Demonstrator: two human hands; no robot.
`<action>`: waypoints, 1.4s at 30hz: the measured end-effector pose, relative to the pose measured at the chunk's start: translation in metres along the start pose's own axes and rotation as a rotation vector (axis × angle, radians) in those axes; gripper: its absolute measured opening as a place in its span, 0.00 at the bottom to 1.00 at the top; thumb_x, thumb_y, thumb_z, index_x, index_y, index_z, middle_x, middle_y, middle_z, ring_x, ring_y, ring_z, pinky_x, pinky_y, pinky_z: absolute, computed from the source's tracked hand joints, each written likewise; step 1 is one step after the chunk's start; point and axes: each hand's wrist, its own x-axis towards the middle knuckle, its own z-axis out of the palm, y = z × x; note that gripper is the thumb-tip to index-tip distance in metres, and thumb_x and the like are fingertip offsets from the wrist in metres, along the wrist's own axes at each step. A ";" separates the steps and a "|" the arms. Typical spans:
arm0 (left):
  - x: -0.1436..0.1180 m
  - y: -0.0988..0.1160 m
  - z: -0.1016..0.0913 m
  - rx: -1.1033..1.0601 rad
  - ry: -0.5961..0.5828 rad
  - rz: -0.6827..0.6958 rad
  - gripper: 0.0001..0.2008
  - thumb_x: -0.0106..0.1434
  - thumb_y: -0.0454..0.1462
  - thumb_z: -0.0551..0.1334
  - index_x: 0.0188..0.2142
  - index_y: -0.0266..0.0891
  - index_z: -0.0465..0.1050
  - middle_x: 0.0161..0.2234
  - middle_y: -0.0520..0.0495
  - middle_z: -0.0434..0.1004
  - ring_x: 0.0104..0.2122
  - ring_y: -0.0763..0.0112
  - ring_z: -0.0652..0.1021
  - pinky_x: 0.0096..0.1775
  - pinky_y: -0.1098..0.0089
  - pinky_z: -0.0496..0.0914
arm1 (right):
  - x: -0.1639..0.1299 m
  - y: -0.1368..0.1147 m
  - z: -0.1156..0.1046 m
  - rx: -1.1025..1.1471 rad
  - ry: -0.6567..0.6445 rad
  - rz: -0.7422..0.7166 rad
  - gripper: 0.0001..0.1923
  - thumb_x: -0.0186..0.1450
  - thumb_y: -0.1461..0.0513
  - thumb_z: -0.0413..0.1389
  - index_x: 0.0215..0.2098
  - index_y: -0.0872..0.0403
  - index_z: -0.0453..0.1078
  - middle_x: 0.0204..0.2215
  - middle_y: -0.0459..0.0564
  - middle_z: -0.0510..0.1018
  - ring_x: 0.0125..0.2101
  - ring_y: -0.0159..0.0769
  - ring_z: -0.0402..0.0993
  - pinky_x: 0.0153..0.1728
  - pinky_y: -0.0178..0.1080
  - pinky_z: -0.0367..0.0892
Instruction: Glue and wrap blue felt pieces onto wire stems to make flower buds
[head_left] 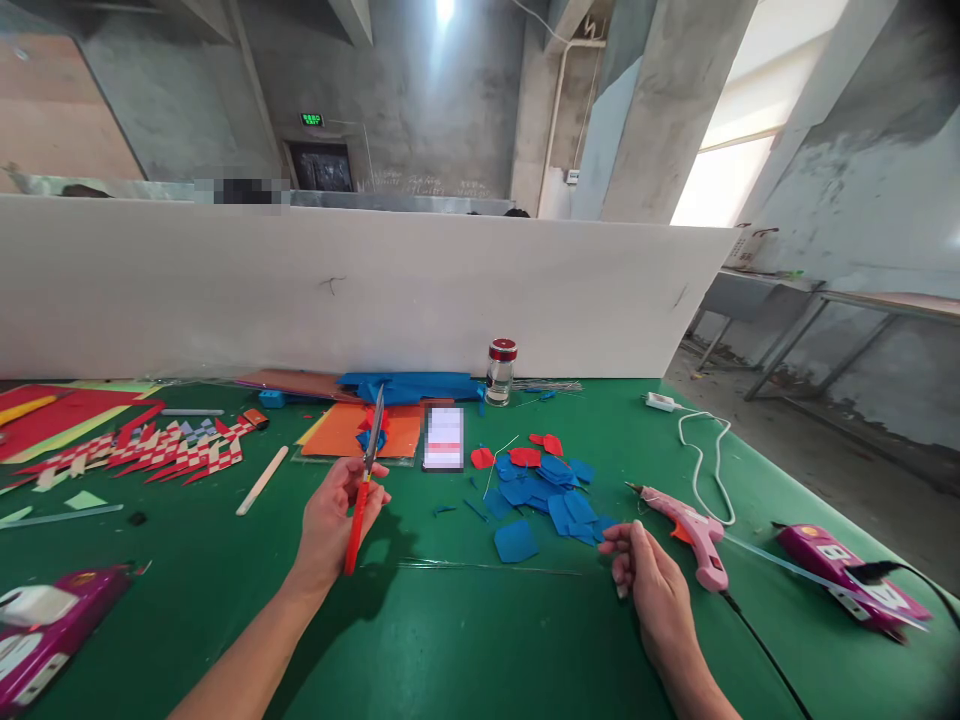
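Note:
My left hand (334, 520) grips red-handled scissors (365, 480), blades closed and pointing up and away over the green table (420, 640). My right hand (649, 580) rests on the table with fingers curled, pinching a thin wire that is hard to make out. It lies just left of a pink glue gun (686, 525). Between my hands lies a heap of blue and red felt petals (544, 485), with one blue piece (515, 541) apart in front.
A phone (444, 438), orange sheets (360, 430), blue fabric (412, 385) and a red-lidded glass jar (500, 371) sit near the white partition (360, 290). Woven red-white strips (150, 450) lie left. Purple devices (851, 580) (45, 620) lie at both table edges. A white cable (701, 450) trails right.

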 end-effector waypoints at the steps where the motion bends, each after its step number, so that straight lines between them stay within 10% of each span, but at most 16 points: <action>1: 0.000 0.000 0.000 -0.002 0.000 0.000 0.15 0.57 0.44 0.66 0.40 0.43 0.67 0.41 0.49 0.74 0.29 0.69 0.79 0.37 0.65 0.75 | 0.000 0.000 0.000 -0.002 0.000 0.000 0.32 0.62 0.37 0.49 0.36 0.56 0.72 0.26 0.49 0.75 0.20 0.30 0.62 0.17 0.33 0.61; 42: -0.003 0.003 0.000 -0.036 -0.001 0.019 0.15 0.56 0.44 0.67 0.40 0.44 0.67 0.41 0.48 0.75 0.30 0.68 0.78 0.38 0.63 0.76 | -0.002 -0.004 0.000 0.037 0.012 -0.005 0.31 0.60 0.37 0.51 0.34 0.57 0.73 0.26 0.51 0.76 0.19 0.31 0.63 0.16 0.33 0.60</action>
